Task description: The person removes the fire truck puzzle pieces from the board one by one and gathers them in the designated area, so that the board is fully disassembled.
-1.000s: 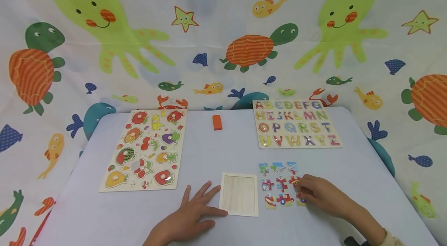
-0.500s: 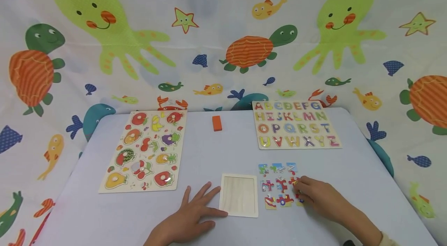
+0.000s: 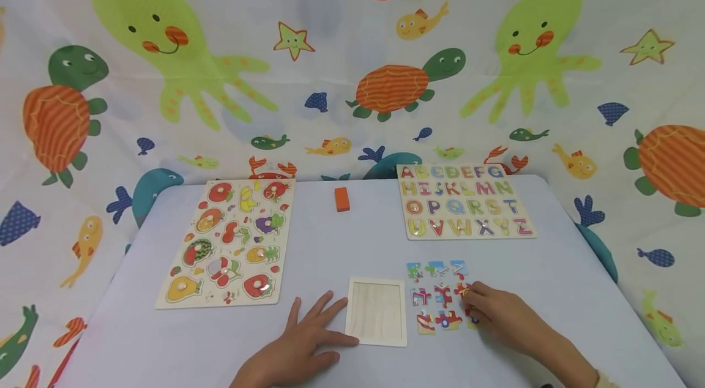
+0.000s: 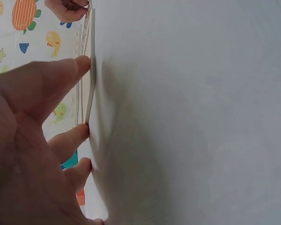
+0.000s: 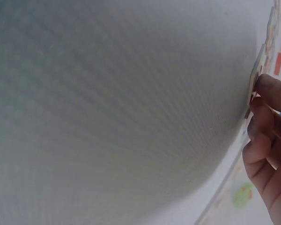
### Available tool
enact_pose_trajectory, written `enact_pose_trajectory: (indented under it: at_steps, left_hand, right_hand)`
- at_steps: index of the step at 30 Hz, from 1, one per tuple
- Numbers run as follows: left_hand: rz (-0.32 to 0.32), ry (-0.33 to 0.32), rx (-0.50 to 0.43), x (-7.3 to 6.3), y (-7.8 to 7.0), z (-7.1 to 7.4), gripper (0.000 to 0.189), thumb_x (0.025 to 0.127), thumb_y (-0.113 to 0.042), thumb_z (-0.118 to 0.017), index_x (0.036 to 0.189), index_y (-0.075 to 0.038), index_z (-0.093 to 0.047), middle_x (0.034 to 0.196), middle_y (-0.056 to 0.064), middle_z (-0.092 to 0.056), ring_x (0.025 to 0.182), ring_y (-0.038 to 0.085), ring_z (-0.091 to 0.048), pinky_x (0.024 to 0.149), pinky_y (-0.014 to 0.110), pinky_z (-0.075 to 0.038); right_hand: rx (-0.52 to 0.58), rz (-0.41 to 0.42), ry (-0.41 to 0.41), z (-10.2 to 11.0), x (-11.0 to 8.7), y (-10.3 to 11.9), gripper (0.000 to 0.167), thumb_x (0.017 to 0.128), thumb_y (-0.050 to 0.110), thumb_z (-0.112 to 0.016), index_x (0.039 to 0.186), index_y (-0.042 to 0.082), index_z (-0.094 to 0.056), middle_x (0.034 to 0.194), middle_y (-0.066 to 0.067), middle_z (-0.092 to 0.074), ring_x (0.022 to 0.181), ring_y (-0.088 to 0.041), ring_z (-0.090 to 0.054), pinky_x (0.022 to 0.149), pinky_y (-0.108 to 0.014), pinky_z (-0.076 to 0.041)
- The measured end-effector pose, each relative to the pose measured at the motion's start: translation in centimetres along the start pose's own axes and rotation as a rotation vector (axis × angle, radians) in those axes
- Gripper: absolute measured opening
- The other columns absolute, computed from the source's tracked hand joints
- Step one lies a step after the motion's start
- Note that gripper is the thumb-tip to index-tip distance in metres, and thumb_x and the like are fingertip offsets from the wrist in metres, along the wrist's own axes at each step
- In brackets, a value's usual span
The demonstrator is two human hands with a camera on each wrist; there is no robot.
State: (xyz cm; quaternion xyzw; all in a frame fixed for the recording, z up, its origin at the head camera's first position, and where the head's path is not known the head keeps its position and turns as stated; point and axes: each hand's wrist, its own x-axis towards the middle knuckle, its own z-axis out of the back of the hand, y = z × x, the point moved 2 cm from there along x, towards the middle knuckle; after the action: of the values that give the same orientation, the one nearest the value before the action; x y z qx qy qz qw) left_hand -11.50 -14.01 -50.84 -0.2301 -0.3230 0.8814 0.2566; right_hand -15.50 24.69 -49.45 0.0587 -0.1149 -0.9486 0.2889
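Note:
My left hand point(image 3: 305, 339) lies with spread fingers on the table at the left side of a square wooden puzzle tray point(image 3: 377, 314). In the left wrist view, fingertips touch the edge of that tray point(image 4: 92, 75). Right of the tray, small jigsaw pieces point(image 3: 442, 295) lie in rows, slightly apart, with red vehicle and blue sky prints. At the right-hand column my right hand point(image 3: 503, 317) pinches a jigsaw piece point(image 3: 461, 291) with curled fingers, partly covering it and the piece point(image 3: 472, 322) below. The right wrist view shows the thumb and fingers of the right hand point(image 5: 269, 126) at the piece's edge.
A fruit peg puzzle board point(image 3: 228, 244) lies at the left of the white-covered table point(image 3: 325, 253). An alphabet board point(image 3: 465, 201) lies at the back right. Between them is an orange block point(image 3: 342, 199). A sea-animal curtain point(image 3: 330, 8) hangs behind.
The head view has tilted slightly, so everything sits lower in it. My right hand has shifted very slightly at the right-hand pieces. My left hand stays at the tray.

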Motion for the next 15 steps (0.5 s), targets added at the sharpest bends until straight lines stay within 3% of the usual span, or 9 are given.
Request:
enact_pose_trajectory:
  at_steps: [15]
  left_hand:
    - [0.016, -0.002, 0.030, 0.31, 0.28, -0.56, 0.034, 0.093, -0.025, -0.072, 0.122, -0.044, -0.073, 0.165, -0.002, -0.034, 0.155, 0.035, -0.015, 0.113, 0.077, 0.003]
  right_hand:
    - [0.029, 0.003, 0.002, -1.04, -0.09, -0.32, 0.025, 0.087, 0.005, -0.078, 0.092, 0.025, -0.064, 0.096, 0.015, -0.054, 0.071, 0.002, -0.045, 0.065, -0.026, -0.054]
